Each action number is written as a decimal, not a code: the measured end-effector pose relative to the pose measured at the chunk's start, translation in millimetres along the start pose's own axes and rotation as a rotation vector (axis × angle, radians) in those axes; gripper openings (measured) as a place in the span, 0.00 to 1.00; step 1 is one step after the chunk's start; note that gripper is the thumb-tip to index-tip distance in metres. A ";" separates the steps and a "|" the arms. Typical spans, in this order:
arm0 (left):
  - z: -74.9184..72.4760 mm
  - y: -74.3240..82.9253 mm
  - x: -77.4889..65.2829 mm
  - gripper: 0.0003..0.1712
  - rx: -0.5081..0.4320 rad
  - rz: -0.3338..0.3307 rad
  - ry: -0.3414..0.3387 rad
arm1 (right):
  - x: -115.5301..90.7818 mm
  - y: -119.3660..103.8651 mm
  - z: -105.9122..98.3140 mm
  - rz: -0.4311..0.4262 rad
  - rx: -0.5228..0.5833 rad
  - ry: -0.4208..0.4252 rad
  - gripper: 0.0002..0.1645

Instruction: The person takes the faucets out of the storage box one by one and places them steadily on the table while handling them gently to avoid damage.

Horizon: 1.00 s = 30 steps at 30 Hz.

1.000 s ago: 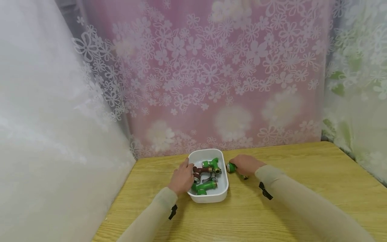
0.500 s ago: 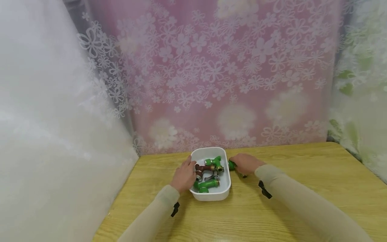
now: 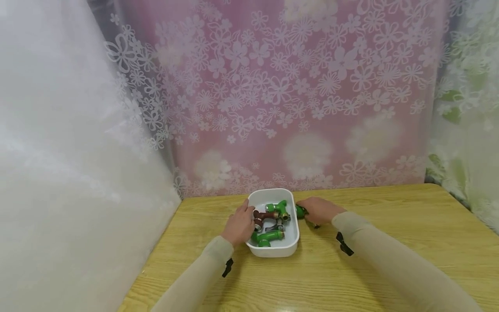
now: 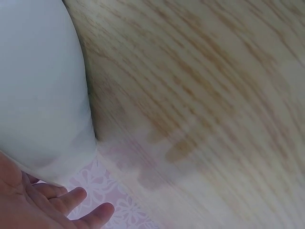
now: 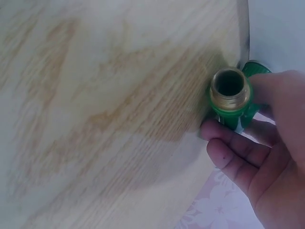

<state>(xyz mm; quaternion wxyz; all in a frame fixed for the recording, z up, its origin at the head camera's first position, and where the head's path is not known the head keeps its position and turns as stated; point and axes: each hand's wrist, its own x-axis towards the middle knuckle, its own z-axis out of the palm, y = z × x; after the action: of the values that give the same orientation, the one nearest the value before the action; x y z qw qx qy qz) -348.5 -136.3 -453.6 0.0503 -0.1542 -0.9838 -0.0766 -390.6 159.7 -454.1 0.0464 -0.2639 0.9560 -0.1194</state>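
Note:
A white plastic tub (image 3: 274,252) holds green pipe fittings (image 3: 269,237) with brass ends, a dark red pipe fitting (image 3: 267,215) and a small grey metal part. My left hand (image 3: 240,223) rests on its left rim; in the left wrist view several fingers (image 4: 97,215) extend loosely above the rim, while the thumb is hidden. Just outside the right wall, my right hand (image 3: 317,210) grips another green pipe fitting (image 5: 231,95) between thumb and fingers. Its threaded brass mouth faces the right wrist camera, and its far end lies close against the tub wall.
The tub stands near the back of a wood-grain table (image 3: 331,268). Behind the table's rear edge hangs a pink floral curtain (image 3: 304,108). A pale sheet (image 3: 78,173) closes off the left side and a green-patterned curtain (image 3: 464,130) the right.
My right hand has brought the green pipe fitting leftward against the tub's outer wall. The left hand has stayed on the rim. The head view has shifted slightly.

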 end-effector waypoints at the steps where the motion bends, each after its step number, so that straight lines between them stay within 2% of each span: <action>1: 0.8 0.0 -0.1 0.26 0.000 0.001 0.000 | -0.5 0.5 0.1 0.006 0.000 -0.005 0.27; 4: 2.1 0.0 0.5 0.27 0.005 -0.003 -0.008 | -2.1 1.8 -1.3 0.013 -0.019 -0.022 0.32; 8: 2.3 -0.1 1.7 0.28 0.008 -0.007 -0.009 | -4.8 2.8 -7.5 0.022 -0.047 -0.029 0.33; 15: 3.7 -1.8 1.5 0.28 0.023 0.002 0.011 | -8.6 0.1 -23.6 -0.039 -0.144 0.062 0.23; 20: 3.8 -2.3 0.7 0.28 0.031 0.009 0.023 | -8.2 -5.7 -37.5 -0.080 -0.165 0.114 0.18; 23: 2.9 -1.9 1.0 0.28 0.032 0.010 0.029 | -4.9 -14.2 -47.8 -0.081 -0.165 0.111 0.18; 30: 0.2 -0.1 0.6 0.29 0.020 0.017 0.029 | 6.9 -36.6 -63.6 -0.095 -0.153 0.018 0.18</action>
<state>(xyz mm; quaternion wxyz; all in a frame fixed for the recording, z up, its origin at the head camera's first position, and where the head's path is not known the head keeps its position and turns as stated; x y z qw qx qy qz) -349.1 -136.2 -453.7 0.0666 -0.1611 -0.9823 -0.0684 -388.1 138.7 -383.6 0.0116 -0.3107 0.9491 -0.0507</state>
